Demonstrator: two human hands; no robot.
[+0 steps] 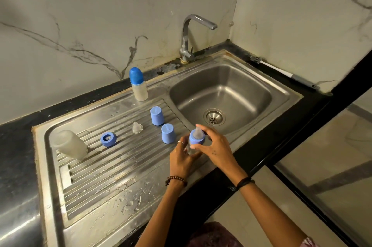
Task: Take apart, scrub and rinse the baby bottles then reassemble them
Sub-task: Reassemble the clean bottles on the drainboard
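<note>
My left hand grips the clear body of a baby bottle over the front of the drainboard. My right hand curls round that bottle's blue collar, from which a clear teat sticks up. On the ribbed drainboard stand two blue caps, a loose clear teat and a blue collar ring. An empty bottle body lies upside down at the left. A whole capped bottle stands upright at the back.
The steel sink basin with its drain lies to the right, under a chrome tap. A bottle brush lies on the black counter behind the sink. Water drops dot the drainboard's front.
</note>
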